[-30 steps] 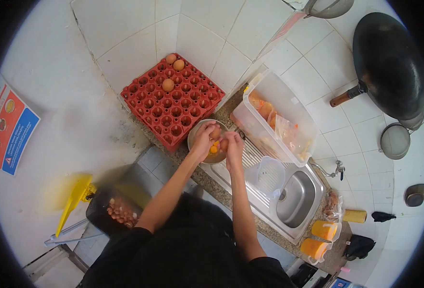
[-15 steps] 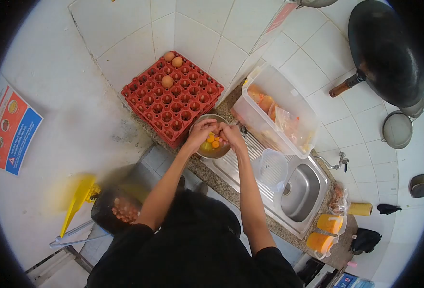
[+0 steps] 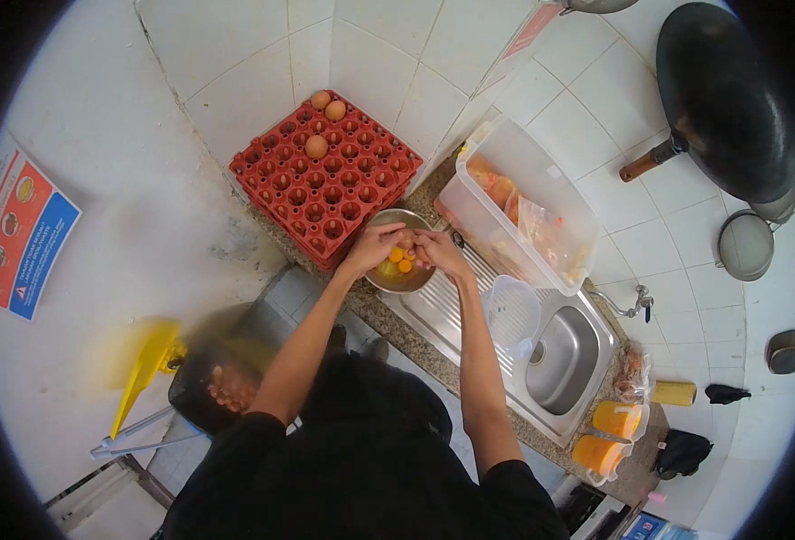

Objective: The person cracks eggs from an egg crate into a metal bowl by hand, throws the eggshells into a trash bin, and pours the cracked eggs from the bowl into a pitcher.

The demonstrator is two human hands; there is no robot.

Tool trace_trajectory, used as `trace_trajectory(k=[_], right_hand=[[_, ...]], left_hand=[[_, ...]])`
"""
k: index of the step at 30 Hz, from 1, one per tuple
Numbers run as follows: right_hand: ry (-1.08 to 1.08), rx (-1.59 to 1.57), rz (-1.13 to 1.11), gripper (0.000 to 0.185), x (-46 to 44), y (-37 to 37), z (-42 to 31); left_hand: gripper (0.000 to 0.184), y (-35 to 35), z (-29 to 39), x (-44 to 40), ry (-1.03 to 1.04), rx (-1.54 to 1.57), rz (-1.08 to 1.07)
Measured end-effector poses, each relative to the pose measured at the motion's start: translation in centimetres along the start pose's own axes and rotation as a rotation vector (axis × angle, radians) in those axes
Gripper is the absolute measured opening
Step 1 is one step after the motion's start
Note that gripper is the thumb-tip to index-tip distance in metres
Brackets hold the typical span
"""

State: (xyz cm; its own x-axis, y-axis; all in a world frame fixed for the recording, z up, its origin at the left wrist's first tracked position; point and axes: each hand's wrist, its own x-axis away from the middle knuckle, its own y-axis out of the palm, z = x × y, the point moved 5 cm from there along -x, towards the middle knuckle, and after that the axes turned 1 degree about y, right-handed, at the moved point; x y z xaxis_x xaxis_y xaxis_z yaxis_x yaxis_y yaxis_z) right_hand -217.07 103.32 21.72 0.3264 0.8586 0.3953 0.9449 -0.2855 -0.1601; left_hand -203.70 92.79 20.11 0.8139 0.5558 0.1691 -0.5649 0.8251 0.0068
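Above a metal bowl (image 3: 413, 285) both hands meet, fingertips close together. My left hand (image 3: 375, 249) is closed on a brown egg (image 3: 406, 239) from the left side. From the right, my right hand (image 3: 442, 251) is closed with its fingers at the egg too; what else it holds is partly hidden. Several yolks (image 3: 401, 259) with clear egg white lie in the bowl. Just behind and left of the bowl, a stack of red egg trays (image 3: 333, 195) carries 3 brown eggs, two at the far corner and one nearer the middle.
A clear plastic bin (image 3: 542, 216) with bagged food stands right of the bowl. Beyond are a translucent container (image 3: 513, 310), a steel sink (image 3: 564, 360), a tap (image 3: 636, 304) and orange-filled jugs (image 3: 615, 419). A black bin (image 3: 201, 396) with eggshells stands at lower left; a wok (image 3: 731, 99) hangs upper right.
My hands were apart with a brown piece in each a second ago; now they are together over the bowl. The yolks show more clearly. The view has shifted slightly.
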Motion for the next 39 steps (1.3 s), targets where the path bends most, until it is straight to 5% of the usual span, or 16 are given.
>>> trace_trajectory(k=[7, 16, 22, 25, 31, 39], right_hand=[[-0.023, 0.064, 0.047, 0.031, 0.9, 0.1, -0.8], [-0.243, 0.369, 0.252, 0.031, -0.6, 0.1, 1.5], [-0.262, 0.430, 0.291, 0.030, -0.9, 0.3, 1.8], [-0.302, 0.477, 0.317, 0.032, -1.2, 0.4, 2.3], [-0.309, 0.440, 0.337, 0.036, -1.3, 0.5, 2.1], [-0.025, 0.024, 0.064, 0.039, -2.0, -0.2, 3.7]], left_hand=[[0.040, 0.4, 0.0, -0.3, 0.044, 0.029, -0.035], [0.030, 1.7, 2.2, 0.0, 0.503, -0.626, 0.060], [0.036, 2.8, 0.9, -0.9, 0.301, -0.661, -0.055], [0.037, 2.7, 0.4, -0.9, 0.433, -0.719, -0.051], [0.039, 2.8, 1.3, -0.2, 0.353, -0.836, -0.087], [0.036, 0.7, 1.5, -0.6, 0.332, -0.584, -0.107]])
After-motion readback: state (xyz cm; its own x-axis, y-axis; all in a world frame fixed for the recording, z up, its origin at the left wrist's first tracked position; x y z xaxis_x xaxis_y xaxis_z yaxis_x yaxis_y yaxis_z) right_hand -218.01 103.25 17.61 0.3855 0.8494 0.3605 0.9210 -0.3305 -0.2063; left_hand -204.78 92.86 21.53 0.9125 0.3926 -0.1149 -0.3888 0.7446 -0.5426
